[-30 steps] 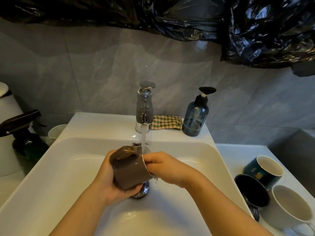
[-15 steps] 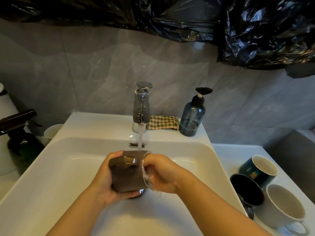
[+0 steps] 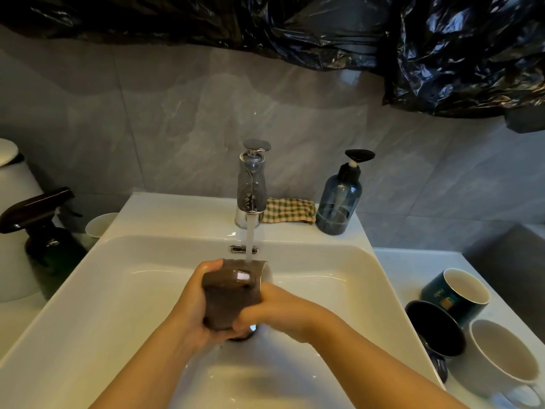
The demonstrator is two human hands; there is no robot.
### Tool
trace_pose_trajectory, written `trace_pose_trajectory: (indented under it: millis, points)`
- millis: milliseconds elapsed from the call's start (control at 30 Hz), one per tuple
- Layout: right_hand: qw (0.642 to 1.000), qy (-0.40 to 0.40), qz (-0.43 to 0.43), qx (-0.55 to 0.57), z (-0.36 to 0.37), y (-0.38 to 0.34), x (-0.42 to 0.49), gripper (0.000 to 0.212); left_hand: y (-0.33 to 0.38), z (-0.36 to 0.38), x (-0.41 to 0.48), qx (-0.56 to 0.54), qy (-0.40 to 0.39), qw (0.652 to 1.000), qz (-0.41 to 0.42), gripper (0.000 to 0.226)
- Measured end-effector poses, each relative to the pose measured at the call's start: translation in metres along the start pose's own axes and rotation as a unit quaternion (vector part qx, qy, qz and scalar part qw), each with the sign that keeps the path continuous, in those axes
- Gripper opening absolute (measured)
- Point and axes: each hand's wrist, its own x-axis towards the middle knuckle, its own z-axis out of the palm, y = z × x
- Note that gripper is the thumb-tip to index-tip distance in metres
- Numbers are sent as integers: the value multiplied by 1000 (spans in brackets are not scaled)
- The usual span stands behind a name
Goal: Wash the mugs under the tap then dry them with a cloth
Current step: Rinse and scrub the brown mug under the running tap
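A brown mug (image 3: pixel 228 293) lies on its side over the drain of the white sink (image 3: pixel 88 305), and water from the chrome tap (image 3: pixel 251 184) runs onto its upper side near the rim. My left hand (image 3: pixel 193 302) grips the mug from the left around its base. My right hand (image 3: pixel 280 309) holds it from the right, fingers curled round the lower body near the rim. A checked cloth (image 3: pixel 287 210) lies folded behind the tap.
On the counter at the right stand a dark green mug (image 3: pixel 455 293), a black mug (image 3: pixel 436 327) and a white mug (image 3: pixel 501 354). A blue soap pump bottle (image 3: pixel 339 202) stands right of the cloth. A dark spray bottle (image 3: pixel 44 231) and a small white cup (image 3: pixel 98 224) are left.
The mug has turned under the stream and shifted slightly toward me. My right hand slid from the rim down round the lower body. Water keeps running.
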Motion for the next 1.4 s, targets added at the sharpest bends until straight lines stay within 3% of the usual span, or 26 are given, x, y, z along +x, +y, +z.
trace_pose_trajectory:
  millis: [100,167,200,267,333,400,433,567,633,700,767,833,900,967,1000,1067,1133,1200,1300,1400]
  points:
    - [982,23,4,188,-6,-3,0,53,-3,2,0,-10,0,1000,27,38]
    - [979,27,7,200,-6,-6,0,53,-4,1,1,-35,-1,999,22,38]
    - [990,22,-6,140,-5,-6,2,50,-3,0,2,-47,-2,999,12,38]
    - [995,11,-49,-88,-3,-6,2,40,1,-4,4,-78,-10,997,-18,36]
    - [948,15,-80,-309,-7,-2,2,32,5,-7,4,-95,-13,994,-54,36]
    - [912,13,-86,-400,-11,3,5,32,8,-7,2,-85,-27,993,-77,37]
    - [918,7,-70,-390,-12,6,7,33,9,-6,-1,-75,-29,994,-79,36]
    - [999,19,0,-44,-6,-5,10,29,6,-2,-5,-59,-12,997,-37,36]
    - [988,31,22,150,-6,-6,11,52,5,-2,-4,-56,1,998,13,37]
    - [968,32,35,245,-7,-3,13,72,4,-2,-2,-52,15,997,50,35]
    - [987,21,16,158,-8,-7,10,69,7,-5,-1,-65,18,997,45,37]
    - [996,3,-27,-86,-10,-13,4,51,10,-8,1,-96,10,995,15,40]
    - [945,-1,-68,-319,-11,-18,1,29,13,-9,1,-117,8,993,-3,37]
    - [928,-19,-71,-366,-12,-17,2,10,12,-8,1,-109,1,994,-2,35]
    - [948,-30,-52,-313,-11,-15,4,10,10,-8,2,-92,-3,996,9,36]
    - [996,-51,-2,-79,-7,-16,5,23,6,-8,3,-54,-13,997,52,36]
    - [979,-51,21,197,-10,-15,6,36,3,-7,3,-28,-27,992,120,29]
    - [939,-36,6,343,-12,-16,3,35,2,-9,4,-20,-51,976,210,27]
    - [938,23,2,345,-10,-17,-2,20,3,-13,6,74,-91,956,270,55]
    - [974,105,-31,197,-8,-11,-2,18,5,-11,2,94,-126,967,199,47]
